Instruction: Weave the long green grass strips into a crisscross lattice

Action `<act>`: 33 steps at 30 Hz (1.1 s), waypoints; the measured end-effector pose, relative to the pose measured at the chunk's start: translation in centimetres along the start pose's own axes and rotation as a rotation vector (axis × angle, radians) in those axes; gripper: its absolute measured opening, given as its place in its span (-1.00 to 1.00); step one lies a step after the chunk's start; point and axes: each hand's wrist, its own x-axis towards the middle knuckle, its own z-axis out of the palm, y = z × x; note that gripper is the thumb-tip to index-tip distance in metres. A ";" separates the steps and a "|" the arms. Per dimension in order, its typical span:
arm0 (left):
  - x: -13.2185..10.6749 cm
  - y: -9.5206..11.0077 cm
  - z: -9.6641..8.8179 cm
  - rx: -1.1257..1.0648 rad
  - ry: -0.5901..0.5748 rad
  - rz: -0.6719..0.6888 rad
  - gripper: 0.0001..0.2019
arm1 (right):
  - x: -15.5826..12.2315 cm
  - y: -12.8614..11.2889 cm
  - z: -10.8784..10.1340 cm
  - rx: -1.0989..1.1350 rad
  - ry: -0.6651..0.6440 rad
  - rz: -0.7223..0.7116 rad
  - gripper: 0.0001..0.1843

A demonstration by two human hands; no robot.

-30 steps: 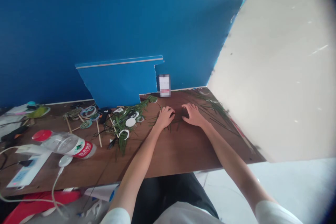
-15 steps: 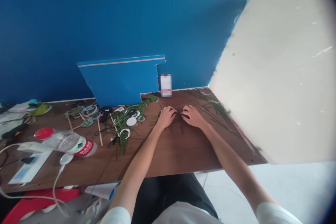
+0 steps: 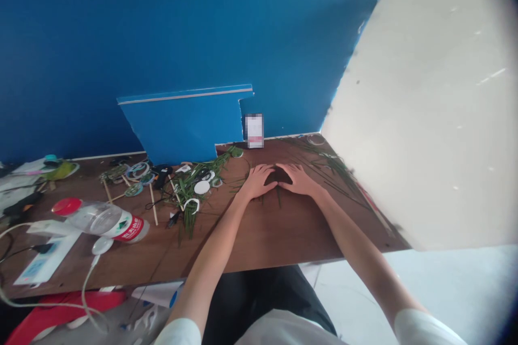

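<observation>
My left hand [image 3: 259,182] rests low over the table, its fingers stretched forward and its thumb spread toward the middle. Facing it, my right hand [image 3: 298,179] has the same arched pose, so the thumbs nearly meet and a dark gap lies between the hands. Thin green leaf strips [image 3: 279,198] poke out below the thumbs; what lies under the palms and fingertips is hidden. No strip is visibly pinched in either hand.
A pile of green strips [image 3: 190,194] with white discs lies left. Beyond are sticks, a capped bottle [image 3: 107,219] and a power strip [image 3: 46,259]. More strips [image 3: 335,164] lie right, beside a white panel [image 3: 437,118]. A blue board [image 3: 186,126] leans at the back.
My fingers have straightened from a curled, pinching pose, and both thumbs have moved nearer to me and closer together. The hands stay at about the same place on the table.
</observation>
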 end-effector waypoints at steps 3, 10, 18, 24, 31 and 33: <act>0.0 0.0 -0.1 -0.037 -0.059 0.038 -0.36 | 0.0 0.3 0.4 -0.025 0.003 0.000 -0.37; 0.1 -0.5 0.0 -0.072 -0.126 0.039 -0.03 | 0.1 0.7 0.6 -0.081 0.011 0.001 -0.51; 0.0 -0.4 0.0 -0.061 -0.125 0.039 0.01 | 0.2 0.4 0.7 -0.095 0.054 -0.001 -0.59; 0.2 -0.3 0.3 -0.017 -0.108 0.024 -0.15 | 0.3 0.0 0.6 -0.115 0.092 -0.011 -0.66; -0.2 -0.2 0.9 0.052 -0.065 -0.023 -0.28 | 0.7 -0.6 1.3 -0.153 0.160 0.052 -0.68; -0.2 0.0 1.0 0.073 -0.055 -0.042 -0.29 | 0.9 -0.9 1.5 -0.177 0.161 0.087 -0.68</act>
